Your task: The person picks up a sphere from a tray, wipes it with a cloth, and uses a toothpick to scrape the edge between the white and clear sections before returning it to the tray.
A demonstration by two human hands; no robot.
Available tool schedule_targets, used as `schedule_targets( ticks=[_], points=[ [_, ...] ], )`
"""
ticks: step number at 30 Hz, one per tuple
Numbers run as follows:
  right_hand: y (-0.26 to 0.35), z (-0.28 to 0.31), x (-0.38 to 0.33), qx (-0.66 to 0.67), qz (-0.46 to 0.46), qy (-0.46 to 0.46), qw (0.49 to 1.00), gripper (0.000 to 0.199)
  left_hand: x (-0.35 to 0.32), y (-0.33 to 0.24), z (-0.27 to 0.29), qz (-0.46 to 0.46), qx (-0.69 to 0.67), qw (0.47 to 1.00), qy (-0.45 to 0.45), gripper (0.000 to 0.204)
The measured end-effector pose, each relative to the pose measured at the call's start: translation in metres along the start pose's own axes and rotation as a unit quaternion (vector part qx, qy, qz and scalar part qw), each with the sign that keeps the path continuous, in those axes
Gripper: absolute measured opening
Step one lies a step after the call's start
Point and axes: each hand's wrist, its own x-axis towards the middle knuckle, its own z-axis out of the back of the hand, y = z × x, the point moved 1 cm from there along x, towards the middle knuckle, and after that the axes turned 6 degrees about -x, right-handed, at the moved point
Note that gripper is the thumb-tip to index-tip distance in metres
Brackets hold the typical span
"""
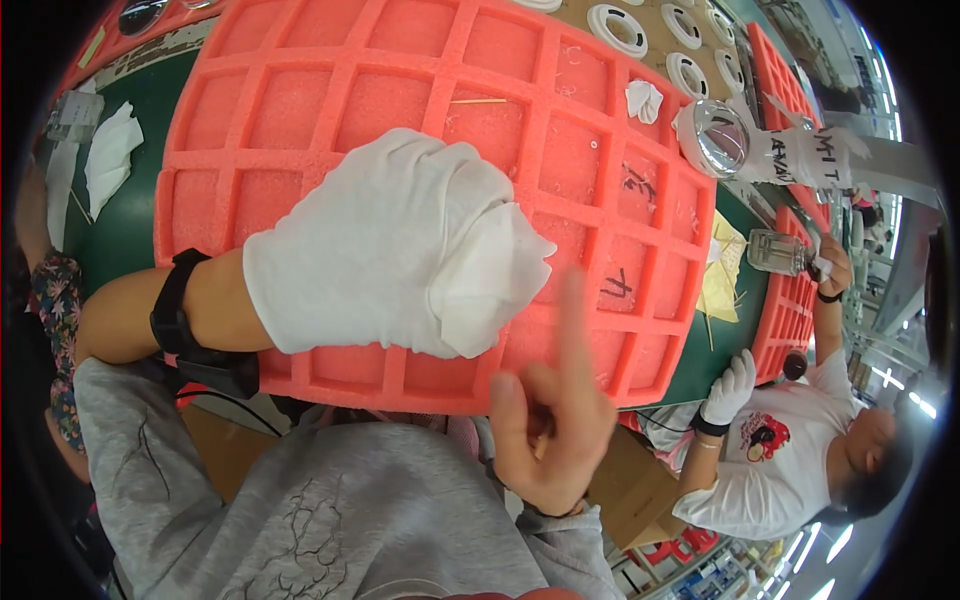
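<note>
My left hand (375, 245), in a white glove, is closed round a folded white wipe (492, 265) whose loose corners stick out on the right. It hangs over a pink foam tray (395, 62) divided into square compartments. Lower and to the right, my bare right hand (552, 430) has its index finger stretched out and slightly blurred. The thumb stands apart from that finger, the other fingers are curled, and I see nothing held in them. A thin wooden stick (478, 101) and a crumpled white scrap (643, 101) lie in the tray's compartments.
A clear round glass piece (720, 138) stands by the tray's right corner. Beyond are white rings (617, 30) on brown board. A co-worker's gloved hand (730, 388) is at right, near a glass jar (775, 251) and yellow cloth (722, 272). White tissue (112, 158) lies left.
</note>
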Motion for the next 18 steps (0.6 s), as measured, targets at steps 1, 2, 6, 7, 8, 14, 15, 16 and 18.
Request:
schedule_targets(
  ticks=[1, 2, 6, 7, 8, 14, 15, 16, 18],
  points=[
    [0.007, 0.010, -0.004, 0.034, -0.037, 0.002, 0.999, 0.062, -0.001, 0.000, 0.004, -0.002, -0.007, 1.000, 0.012, 0.050],
    [0.011, 0.017, -0.007, 0.069, -0.073, 0.003, 0.995, 0.057, -0.001, -0.002, 0.009, -0.004, -0.014, 1.000, 0.024, 0.053],
    [-0.005, 0.045, 0.011, 0.164, 0.079, 0.014, 0.983, 0.032, 0.031, -0.046, 0.049, 0.175, -0.049, 0.949, 0.258, 0.066],
    [-0.006, 0.056, 0.023, 0.164, 0.081, 0.011, 0.983, 0.032, 0.025, -0.051, 0.048, 0.174, -0.046, 0.950, 0.257, 0.066],
    [-0.006, 0.066, 0.038, 0.025, 0.174, 0.042, 0.984, 0.025, 0.012, -0.051, 0.042, 0.144, -0.119, 0.970, 0.158, 0.071],
    [-0.007, 0.070, 0.051, -0.113, 0.286, 0.056, 0.950, 0.017, 0.005, -0.043, 0.048, -0.050, -0.284, 0.955, -0.074, 0.085],
    [-0.006, 0.072, 0.053, -0.129, 0.282, 0.059, 0.949, 0.016, 0.008, -0.042, 0.045, -0.052, -0.283, 0.955, -0.074, 0.085],
    [-0.007, 0.072, 0.056, -0.143, 0.278, 0.064, 0.948, 0.015, 0.010, -0.042, 0.036, -0.045, -0.251, 0.965, -0.061, 0.083],
    [-0.014, 0.068, 0.061, -0.156, 0.275, 0.070, 0.946, 0.014, 0.014, -0.039, 0.022, -0.030, -0.187, 0.981, -0.034, 0.080]
  ],
)
